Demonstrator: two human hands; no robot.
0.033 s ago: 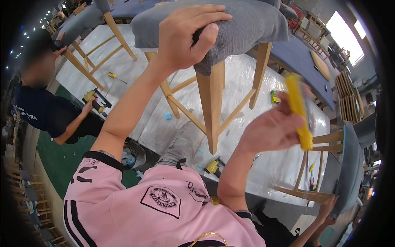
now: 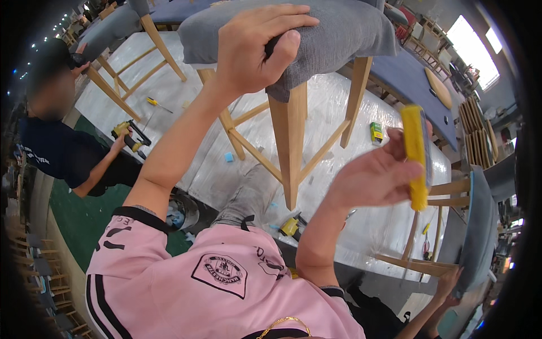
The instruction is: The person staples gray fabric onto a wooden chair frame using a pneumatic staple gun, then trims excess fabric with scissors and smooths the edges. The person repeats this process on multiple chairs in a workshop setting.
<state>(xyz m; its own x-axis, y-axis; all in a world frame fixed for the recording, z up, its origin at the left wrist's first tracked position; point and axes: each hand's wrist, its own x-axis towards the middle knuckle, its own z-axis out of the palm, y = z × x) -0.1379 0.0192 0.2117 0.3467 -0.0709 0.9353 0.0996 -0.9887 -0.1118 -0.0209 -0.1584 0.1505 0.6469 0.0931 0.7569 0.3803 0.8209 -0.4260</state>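
Note:
A stool or high chair with a padded grey fabric seat [image 2: 339, 37] stands before me on pale wooden legs [image 2: 289, 141]. The fabric hangs loose over its near corner. My left hand [image 2: 254, 48] lies on top of that corner, fingers stretched out and thumb apart, pressing on the cloth. Off to the right, my right hand [image 2: 372, 175] is closed around a yellow-handled tool [image 2: 416, 158], held upright away from the seat. A thin shaft seems to run down from its handle, smeared by motion.
The plastic-covered table [image 2: 220, 169] carries a yellow-handled screwdriver [image 2: 160, 104], a small green box [image 2: 376, 133], a blue scrap [image 2: 228, 157] and a yellow staple gun [image 2: 291, 227]. A co-worker at left holds another nail gun [image 2: 130, 138]. Another person's hands touch a grey chair [image 2: 477, 231] at right.
The yellow-handled tool has shifted slightly down and to the right, with a small turn of my right hand. My left hand has stayed on the seat.

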